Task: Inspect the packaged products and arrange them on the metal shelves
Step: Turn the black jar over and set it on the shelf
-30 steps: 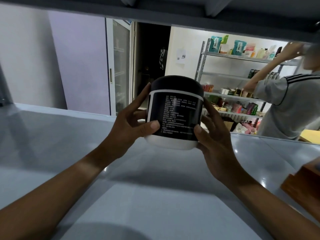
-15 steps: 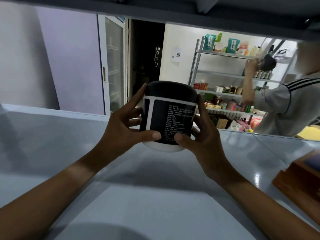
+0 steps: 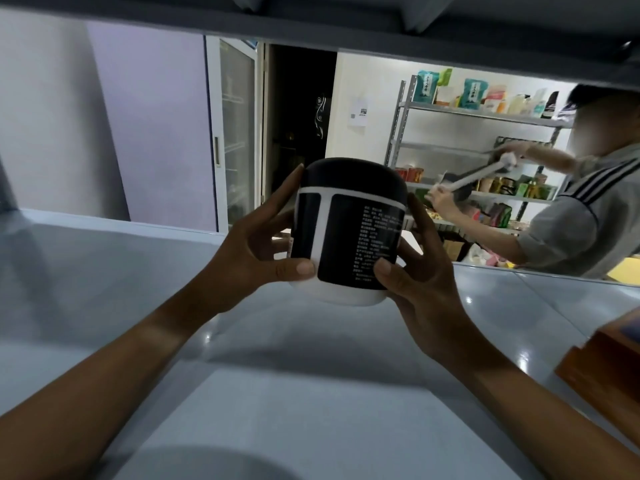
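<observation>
- Head view: the black tub [image 3: 349, 230] is up in the air, upright, lid on top and white base at the bottom, with the grey shelf surface [image 3: 311, 410] well below it.
- The left hand [image 3: 249, 258] grasps the tub's left side, thumb pressed across the lower front and fingers wrapped round the back; the right hand [image 3: 419, 282] grasps its right side the same way, thumb on the lower front of the label.
- Both hands flank the tub at about the same height, so neither is nearer; judging by that, setting it down means going straight down along the tub's upright axis onto the shelf surface.
- The label's small print faces the camera, but it is too fine to read.
- The tub's back and both sets of fingers behind it are hidden.
- To the right of the tub, a brown box [image 3: 609, 368] is cut off at the frame edge.
- Beyond the tub, another person [image 3: 571, 223] works at a stocked metal rack [image 3: 485, 116]; what they hold is blurred.
</observation>
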